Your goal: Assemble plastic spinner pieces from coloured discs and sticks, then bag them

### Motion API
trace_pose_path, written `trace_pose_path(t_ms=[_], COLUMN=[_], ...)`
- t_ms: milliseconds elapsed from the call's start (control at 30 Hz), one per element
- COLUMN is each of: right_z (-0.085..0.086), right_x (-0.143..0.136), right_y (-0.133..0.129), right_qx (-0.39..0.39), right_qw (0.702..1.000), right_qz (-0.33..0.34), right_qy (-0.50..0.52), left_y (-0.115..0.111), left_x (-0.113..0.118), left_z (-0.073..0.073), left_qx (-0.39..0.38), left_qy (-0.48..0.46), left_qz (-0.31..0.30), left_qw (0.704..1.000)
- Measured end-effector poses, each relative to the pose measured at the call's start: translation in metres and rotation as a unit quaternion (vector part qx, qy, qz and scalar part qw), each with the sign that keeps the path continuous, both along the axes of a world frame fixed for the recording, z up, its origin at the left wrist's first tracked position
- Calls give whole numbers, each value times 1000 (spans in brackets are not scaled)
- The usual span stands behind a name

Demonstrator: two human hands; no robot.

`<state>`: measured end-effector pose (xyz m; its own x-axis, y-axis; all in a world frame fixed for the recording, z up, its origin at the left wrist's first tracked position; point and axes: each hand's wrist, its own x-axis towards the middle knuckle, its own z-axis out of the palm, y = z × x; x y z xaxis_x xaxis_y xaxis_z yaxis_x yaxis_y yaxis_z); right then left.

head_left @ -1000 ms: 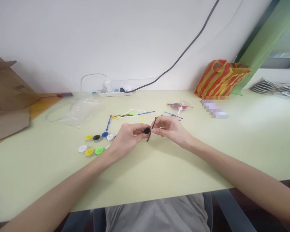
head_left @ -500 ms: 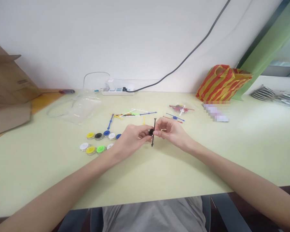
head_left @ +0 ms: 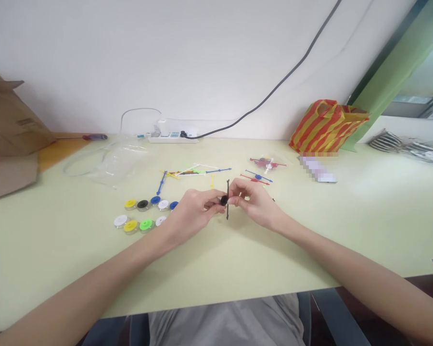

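Between the fingertips of my left hand (head_left: 197, 210) is a small black round piece (head_left: 223, 200). My right hand (head_left: 251, 201) pinches a thin black arrow-ended stick (head_left: 228, 211), which stands upright against the round piece. Left of my hands lie two rows of round discs, among them a yellow disc (head_left: 130, 226) and a green disc (head_left: 146, 224). Behind my hands is a loose group of coloured sticks, with a blue stick (head_left: 161, 183) at its left end. A red stick (head_left: 254, 179) and a blue stick with a round middle (head_left: 258, 177) lie behind my right hand.
A clear plastic bag (head_left: 120, 161) and a white power strip (head_left: 173, 139) are near the wall. Cardboard (head_left: 16, 120) stands at the left. A red-and-yellow striped bag (head_left: 324, 129), a blurred flat item (head_left: 318, 169) and a small bag of coloured parts (head_left: 269, 163) are at the right.
The black stick has turned slightly and now stands closer to vertical against the black round piece. The whole view has shifted a little. Both hands keep their holds.
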<state>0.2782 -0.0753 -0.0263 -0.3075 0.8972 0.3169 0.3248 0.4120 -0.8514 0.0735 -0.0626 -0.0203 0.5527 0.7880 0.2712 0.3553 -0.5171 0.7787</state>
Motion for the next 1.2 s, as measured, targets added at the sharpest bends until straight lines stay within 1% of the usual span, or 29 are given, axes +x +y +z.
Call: trace_pose_path(t_ms=[200,333,533,600,700,800,867,933,967,1067,1133,1200], right_z=[2,2,-2,-4,-7,-8,-6,-2,0,4,5,7], right_x=[-4,-7,-11,-12,-11,-7,-4,-3,-3,-5,-6,-6], right_y=[-4,-7,-10,-9,-5,0,1,0,-1,-7,-9,-11], right_qx=[-17,-18,-16,-19,-21,-16,0,23,33,55,68,79], right_qw=[1000,1000,999,999,1000,1000,1000,999,998,996,994,993], right_qz=[3,-9,-12,-17,-22,-3,7,6,1,-25,-35,-28], right_qy=[9,19,33,28,9,-15,-28,-39,-45,-64,-72,-79], left_y=[0,-1,-3,-4,-3,1,3,6,6,5,4,4], left_x=[-3,-3,-1,-1,-1,0,-1,-3,-4,-8,-9,-9], left_z=[-1,-1,-5,-6,-6,-5,-4,-3,-1,4,6,6], left_qx=[46,91,165,168,148,104,65,47,54,108,133,144], left_qy=[31,57,85,89,96,89,69,55,57,89,115,135], left_qz=[3,3,28,31,31,27,27,37,45,64,63,59], left_qw=[998,994,982,981,984,990,995,997,996,988,982,979])
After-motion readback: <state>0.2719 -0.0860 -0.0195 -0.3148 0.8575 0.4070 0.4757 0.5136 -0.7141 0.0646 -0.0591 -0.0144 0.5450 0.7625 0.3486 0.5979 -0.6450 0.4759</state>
